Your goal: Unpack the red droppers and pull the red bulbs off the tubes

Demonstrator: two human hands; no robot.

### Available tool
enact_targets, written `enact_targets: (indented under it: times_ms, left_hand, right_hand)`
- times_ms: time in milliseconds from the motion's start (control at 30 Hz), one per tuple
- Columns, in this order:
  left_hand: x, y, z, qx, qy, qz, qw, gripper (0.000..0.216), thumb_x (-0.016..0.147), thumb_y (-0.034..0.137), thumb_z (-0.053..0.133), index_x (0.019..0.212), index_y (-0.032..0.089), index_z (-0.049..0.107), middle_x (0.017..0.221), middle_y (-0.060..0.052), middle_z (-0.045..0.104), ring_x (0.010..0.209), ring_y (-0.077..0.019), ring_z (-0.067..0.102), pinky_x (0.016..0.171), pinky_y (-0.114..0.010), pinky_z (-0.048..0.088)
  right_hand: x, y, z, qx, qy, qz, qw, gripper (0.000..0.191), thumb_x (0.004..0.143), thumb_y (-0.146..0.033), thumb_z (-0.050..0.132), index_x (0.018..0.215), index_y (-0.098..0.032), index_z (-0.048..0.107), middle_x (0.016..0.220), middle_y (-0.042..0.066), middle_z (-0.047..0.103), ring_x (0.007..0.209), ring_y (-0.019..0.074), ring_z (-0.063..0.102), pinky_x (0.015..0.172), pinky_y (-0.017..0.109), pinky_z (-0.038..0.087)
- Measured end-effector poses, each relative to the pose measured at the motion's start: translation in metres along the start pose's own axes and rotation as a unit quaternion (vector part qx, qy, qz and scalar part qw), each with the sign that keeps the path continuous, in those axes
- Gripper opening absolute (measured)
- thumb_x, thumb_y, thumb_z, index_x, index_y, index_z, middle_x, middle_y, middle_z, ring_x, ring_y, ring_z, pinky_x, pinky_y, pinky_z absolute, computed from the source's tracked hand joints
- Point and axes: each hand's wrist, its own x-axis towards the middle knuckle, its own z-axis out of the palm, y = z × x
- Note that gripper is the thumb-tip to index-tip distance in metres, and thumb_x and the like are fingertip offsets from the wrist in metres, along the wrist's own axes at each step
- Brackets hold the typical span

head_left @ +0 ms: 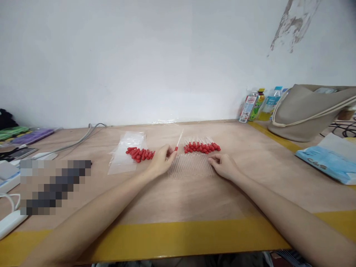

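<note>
Between the fingertips of my left hand [162,161] is a thin pale stick with a red end [180,140], tilted with its tip up and away. My right hand [224,165] has its fingers pinched at the right end of a row of thin clear tubes [191,166] lying side by side; whether a tube is in the pinch I cannot make out. Behind that row lies a group of red-ended sticks [201,147], their pale tips pointing to the wall. Several loose red caps [139,154] lie left of my left hand, which partly hides them.
Clear plastic bags [126,150] lie under the loose caps. At right are a grey bag [311,111], bottles [271,102], a carton [248,108] and a blue tissue pack [326,161]. Cables [80,139] and a power strip [11,178] are at left. Yellow tape [178,239] edges the table.
</note>
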Motion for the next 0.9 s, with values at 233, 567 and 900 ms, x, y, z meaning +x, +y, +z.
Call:
enact_targets:
  times_ms: [233, 567, 900]
  left_hand:
    - [-0.05, -0.029, -0.013, 0.001, 0.073, 0.16, 0.984, 0.014, 0.08, 0.026, 0.049, 0.069, 0.019, 0.046, 0.072, -0.002, 0.056, 0.068, -0.0134, 0.055, 0.064, -0.027, 0.044]
    - [-0.055, -0.019, -0.003, 0.044, 0.055, 0.244, 0.967, 0.005, 0.08, 0.023, 0.052, 0.079, 0.019, 0.05, 0.074, -0.002, 0.059, 0.068, -0.012, 0.057, 0.061, -0.023, 0.045]
    - [-0.055, -0.012, 0.002, 0.077, 0.077, 0.321, 0.941, 0.006, 0.082, 0.019, 0.051, 0.086, 0.02, 0.056, 0.079, -0.002, 0.064, 0.074, -0.0123, 0.06, 0.068, -0.024, 0.049]
  right_hand:
    - [0.002, 0.0, -0.003, 0.077, 0.093, -0.017, 0.992, 0.034, 0.083, -0.039, 0.04, 0.093, -0.015, 0.063, 0.083, 0.006, 0.065, 0.068, 0.0149, 0.057, 0.061, 0.025, 0.042]
    - [-0.02, -0.031, -0.006, -0.016, 0.123, -0.341, 0.932, 0.037, 0.081, -0.035, 0.051, 0.114, -0.021, 0.053, 0.114, 0.009, 0.057, 0.108, 0.021, 0.049, 0.094, 0.041, 0.035]
    - [-0.026, -0.042, 0.016, -0.087, 0.112, -0.419, 0.897, 0.02, 0.084, -0.028, 0.049, 0.097, -0.023, 0.063, 0.101, 0.003, 0.065, 0.104, 0.0178, 0.052, 0.098, 0.042, 0.03]
